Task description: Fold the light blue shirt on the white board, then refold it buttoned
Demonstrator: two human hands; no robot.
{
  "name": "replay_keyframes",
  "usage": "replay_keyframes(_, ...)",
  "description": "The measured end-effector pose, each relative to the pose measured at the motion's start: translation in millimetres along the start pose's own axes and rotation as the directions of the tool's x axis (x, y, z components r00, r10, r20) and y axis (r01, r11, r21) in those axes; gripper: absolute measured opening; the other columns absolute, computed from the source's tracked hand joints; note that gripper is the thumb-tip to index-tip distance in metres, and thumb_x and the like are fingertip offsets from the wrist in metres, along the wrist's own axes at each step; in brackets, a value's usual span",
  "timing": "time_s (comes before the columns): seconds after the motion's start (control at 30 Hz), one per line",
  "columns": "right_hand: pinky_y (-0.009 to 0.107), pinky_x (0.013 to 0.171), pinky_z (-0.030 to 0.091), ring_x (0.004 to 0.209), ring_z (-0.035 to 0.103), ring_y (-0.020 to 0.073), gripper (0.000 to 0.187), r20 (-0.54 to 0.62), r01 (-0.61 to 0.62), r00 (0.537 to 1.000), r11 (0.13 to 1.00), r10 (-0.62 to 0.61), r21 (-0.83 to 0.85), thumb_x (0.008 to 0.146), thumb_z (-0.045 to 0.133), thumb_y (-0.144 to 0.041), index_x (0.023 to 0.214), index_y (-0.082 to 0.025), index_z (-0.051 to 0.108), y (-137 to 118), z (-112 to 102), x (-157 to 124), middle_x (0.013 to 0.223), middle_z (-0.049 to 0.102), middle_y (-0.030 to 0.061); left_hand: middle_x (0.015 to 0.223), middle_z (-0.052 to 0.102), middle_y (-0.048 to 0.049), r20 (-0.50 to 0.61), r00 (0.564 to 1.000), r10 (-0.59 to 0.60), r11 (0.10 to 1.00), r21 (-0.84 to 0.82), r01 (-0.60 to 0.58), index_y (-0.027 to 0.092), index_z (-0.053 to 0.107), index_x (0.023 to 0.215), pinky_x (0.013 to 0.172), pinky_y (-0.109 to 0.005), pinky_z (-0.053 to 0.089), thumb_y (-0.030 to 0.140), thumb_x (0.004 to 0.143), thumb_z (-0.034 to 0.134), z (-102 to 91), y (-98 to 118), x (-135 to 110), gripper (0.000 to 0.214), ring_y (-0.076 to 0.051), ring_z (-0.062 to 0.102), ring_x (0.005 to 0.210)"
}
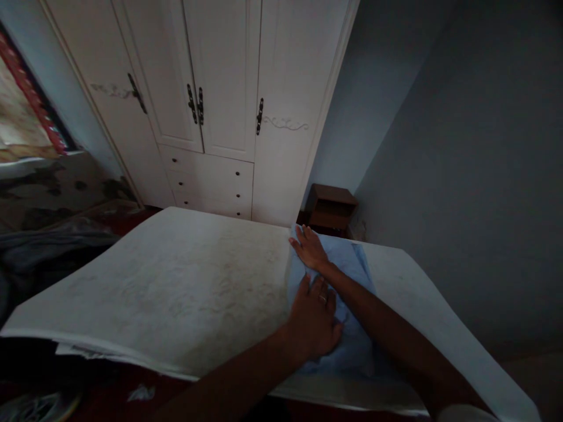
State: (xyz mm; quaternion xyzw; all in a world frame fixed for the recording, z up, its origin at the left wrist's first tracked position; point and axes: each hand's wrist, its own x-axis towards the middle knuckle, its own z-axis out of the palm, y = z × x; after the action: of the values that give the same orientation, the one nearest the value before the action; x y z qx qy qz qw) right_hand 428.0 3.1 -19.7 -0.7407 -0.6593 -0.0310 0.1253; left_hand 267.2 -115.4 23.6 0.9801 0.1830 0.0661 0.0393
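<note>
A light blue folded cloth [347, 255], perhaps a garment, lies flat on a white mattress-like surface [185, 264]. My left hand [314, 316], with a ring on one finger, rests palm down on the nearer part of the cloth, its fingers slightly apart. Farther off, my right hand [310, 249] lies flat near the cloth's far left corner, fingers stretched out. Both palms touch the fabric and grip nothing. My right forearm passes over the middle of the cloth and hides some of it.
Behind the stained surface stands a white wardrobe [224, 76] with dark handles and drawers. A small brown cabinet [332, 205] sits in the corner by the grey wall [475, 176]. Dark fabric [39, 258] is heaped at the left, below a curtain [26, 105].
</note>
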Motion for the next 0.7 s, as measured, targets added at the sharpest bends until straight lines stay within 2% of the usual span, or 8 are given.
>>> replay_keyframes(0.17, 0.046, 0.117, 0.017, 0.147, 0.016, 0.0316, 0.078, -0.030, 0.011, 0.999, 1.000, -0.012, -0.025, 0.097, 0.012, -0.061, 0.151, -0.007, 0.029, -1, 4, -1, 0.158, 0.022, 0.0200, 0.147, 0.042, -0.0233, -0.026, 1.000, -0.017, 1.000, 0.018, 0.018, 0.004, 0.045, 0.141, 0.116, -0.056, 0.018, 0.047, 0.096, 0.033, 8.7, 8, -5, 0.064, -0.035, 0.033, 0.141)
replay_keyframes(0.37, 0.044, 0.118, 0.016, 0.147, 0.017, 0.0313, 0.080, -0.008, -0.006, 1.000, 1.000, 0.006, -0.028, 0.097, 0.013, -0.062, 0.151, -0.006, 0.029, -1, 3, -2, 0.158, 0.023, 0.0203, 0.146, 0.045, -0.0182, -0.163, 0.968, 0.191, 0.982, 0.018, -0.191, 0.013, 0.047, 0.140, 0.117, -0.051, 0.014, 0.052, 0.094, 0.034, 15.9, 14, -25, 0.062, -0.032, 0.036, 0.139)
replay_keyframes(0.5, 0.044, 0.119, 0.015, 0.147, 0.018, 0.0299, 0.079, -0.016, 0.003, 1.000, 1.000, -0.003, -0.003, 0.097, 0.012, -0.062, 0.151, -0.007, 0.029, 0, 3, -2, 0.157, 0.024, 0.0192, 0.146, 0.045, -0.0187, -0.133, 0.976, 0.170, 0.985, -0.007, -0.172, 0.015, 0.047, 0.140, 0.113, -0.053, 0.021, 0.056, 0.092, 0.039, 17.4, 17, -27, 0.064, -0.035, 0.040, 0.136)
replay_keyframes(0.6, 0.042, 0.119, 0.014, 0.147, 0.019, 0.0273, 0.077, -0.011, 0.012, 1.000, 0.997, -0.011, 0.074, 0.098, 0.014, -0.061, 0.149, -0.007, 0.033, 3, -2, 0, 0.157, 0.026, 0.0186, 0.147, 0.044, -0.0169, -0.119, 0.977, 0.179, 0.983, -0.018, -0.182, 0.020, 0.045, 0.142, 0.112, -0.055, 0.022, 0.055, 0.092, 0.039, 16.6, 16, -25, 0.061, -0.036, 0.039, 0.136)
replay_keyframes(0.7, 0.038, 0.120, 0.016, 0.146, 0.023, 0.0207, 0.069, -0.004, 0.023, 1.000, 0.966, -0.023, 0.257, 0.100, 0.016, -0.055, 0.147, -0.009, 0.038, 9, -11, 0, 0.156, 0.031, 0.0138, 0.147, 0.044, -0.0167, -0.110, 0.975, 0.195, 0.980, -0.019, -0.198, 0.022, 0.043, 0.143, 0.112, -0.056, 0.022, 0.054, 0.093, 0.038, 15.0, 14, -25, 0.060, -0.036, 0.038, 0.136)
